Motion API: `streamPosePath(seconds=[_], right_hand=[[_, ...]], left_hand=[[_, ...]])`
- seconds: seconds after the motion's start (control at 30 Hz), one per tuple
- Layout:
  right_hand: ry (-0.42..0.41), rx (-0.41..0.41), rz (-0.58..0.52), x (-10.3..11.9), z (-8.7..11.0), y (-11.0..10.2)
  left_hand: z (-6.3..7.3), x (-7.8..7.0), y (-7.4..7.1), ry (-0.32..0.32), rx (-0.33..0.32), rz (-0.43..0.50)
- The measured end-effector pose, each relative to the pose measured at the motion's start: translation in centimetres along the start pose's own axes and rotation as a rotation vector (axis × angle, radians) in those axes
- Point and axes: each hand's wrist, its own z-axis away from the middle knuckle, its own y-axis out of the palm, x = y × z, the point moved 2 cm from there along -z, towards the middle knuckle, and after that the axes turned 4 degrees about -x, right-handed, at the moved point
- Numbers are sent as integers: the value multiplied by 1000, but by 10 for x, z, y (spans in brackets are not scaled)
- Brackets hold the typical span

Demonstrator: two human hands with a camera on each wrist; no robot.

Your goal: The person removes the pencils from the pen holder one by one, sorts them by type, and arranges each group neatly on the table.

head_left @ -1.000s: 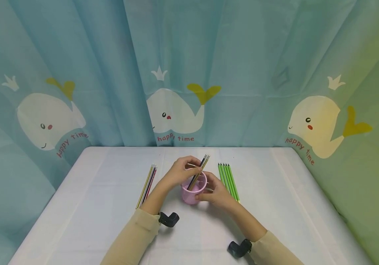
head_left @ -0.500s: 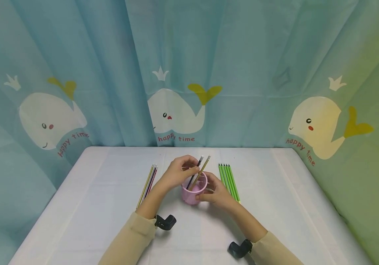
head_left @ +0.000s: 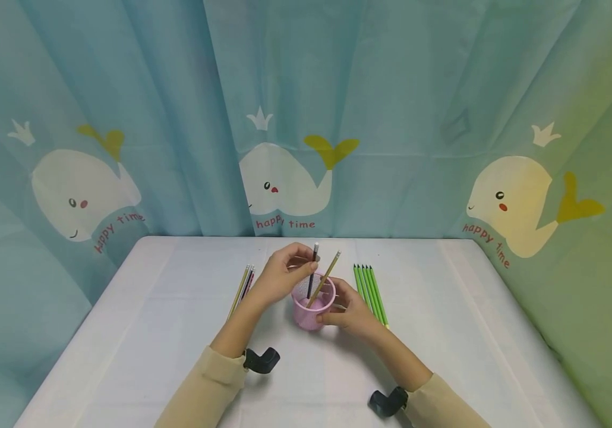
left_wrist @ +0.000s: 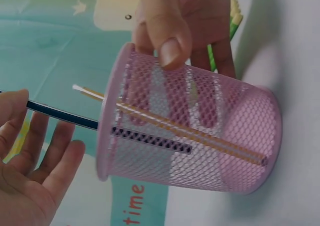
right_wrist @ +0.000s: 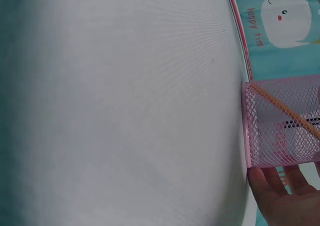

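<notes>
My right hand (head_left: 356,312) grips a pink mesh pencil cup (head_left: 306,320) from its right side, thumb on the near wall. The cup stands upright on the table. Above its rim my left hand (head_left: 279,278) pinches a dark pencil (head_left: 314,257) near its upper end. In the left wrist view the lower end of that dark pencil (left_wrist: 65,116) is inside the cup, well above the bottom. A gold pencil (left_wrist: 190,132) leans inside the cup, its lower end at the floor. The right wrist view shows the cup (right_wrist: 280,158) with right-hand fingers (right_wrist: 257,181) against its wall.
Several green pencils (head_left: 369,291) lie side by side right of the cup. To the left lie a few gold, dark and red pencils (head_left: 242,288), partly behind the left forearm. A curtain (head_left: 402,119) with whale prints hangs behind the white table (head_left: 151,333).
The dark pencil has separated from the gold one and moved left, becoming more upright in my left hand. The gold pencil stays leaning in the cup. My right hand and the cup stay put.
</notes>
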Motion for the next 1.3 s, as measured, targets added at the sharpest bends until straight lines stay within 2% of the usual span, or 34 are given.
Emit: streamPosePath(seconds=[0.17,0.43,0.93,1.3], right_hand=[[0,4,5,0,0,0],[-6,7,7,0,-1,-1],[-15,1,21,-2,-1,-1],[-12,-2,26,-4,-2,-1]], left_hand=[[3,-8,-4,50,-15,1],[6,-18,-11,84,-58,44],[14,-28,-26,56,-117,136],[23,-27,-42,26,-174,181]])
